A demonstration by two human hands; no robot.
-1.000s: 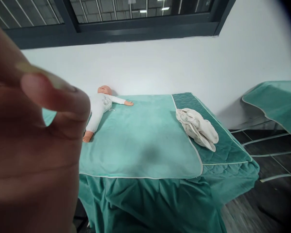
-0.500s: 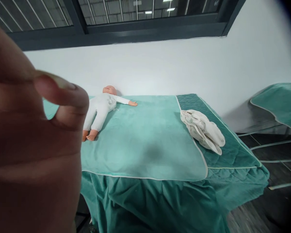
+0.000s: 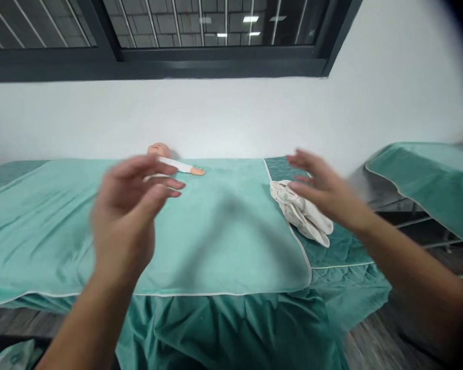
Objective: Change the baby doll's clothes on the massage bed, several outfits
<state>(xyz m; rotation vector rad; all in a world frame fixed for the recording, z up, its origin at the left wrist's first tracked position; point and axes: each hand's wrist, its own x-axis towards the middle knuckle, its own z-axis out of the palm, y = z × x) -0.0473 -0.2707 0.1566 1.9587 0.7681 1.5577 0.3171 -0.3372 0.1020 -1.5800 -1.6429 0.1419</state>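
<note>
Both my hands hang in the air above a bed or table covered in green cloth. My left hand (image 3: pixel 129 210) is open and holds nothing; its fingers point right and hide most of a baby doll. Of the doll, the head (image 3: pixel 159 149) and one white-sleeved arm (image 3: pixel 179 165) show near the wall. My right hand (image 3: pixel 318 187), also open with nothing in it and a little blurred, is in front of a bundled white patterned cloth (image 3: pixel 303 213). Whether it touches that cloth I cannot tell, though it looks raised above it. A light green mat (image 3: pixel 224 252) lies beneath.
Darker quilted green cover (image 3: pixel 343 246) extends to the right and drapes down the front. A dark-framed window (image 3: pixel 224 61) sits in the white wall behind. To the right, another green-covered surface (image 3: pixel 428 180) stands beside a metal rack.
A hand that was close to the camera at the left is no longer there. Both my hands now reach forward over the mat, fingers apart. The view has shifted slightly.
</note>
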